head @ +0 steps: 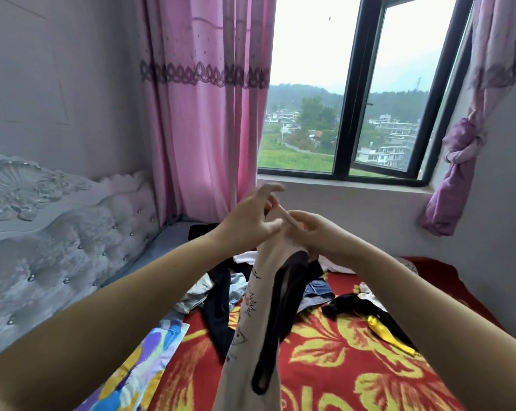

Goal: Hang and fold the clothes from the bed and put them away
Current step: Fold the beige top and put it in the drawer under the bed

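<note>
Two bare forearms reach forward from the bottom corners, and between them hangs a pale beige garment [259, 295] with black doodle-like marks and a black-trimmed opening, its lower end dropping out of view at the bottom edge. Its top is gathered up at the hands, where a thin pale strap is stretched between them. The left hand [247, 219] pinches the upper end of that strap, its other fingers spread loosely above. The right hand [316, 231] is closed on the strap's lower end and the bunched top of the garment just below.

Beneath the hands lies the bed [354, 360], covered in a red and yellow flowered blanket. A heap of clothes [221, 289], dark, white and denim-blue, sits on it behind the held garment, and a yellow hanger [390, 335] lies among dark cloth to the right. Farther back stand a tufted grey headboard [58, 232], pink curtains [206, 114] and a dark-framed window [354, 84].
</note>
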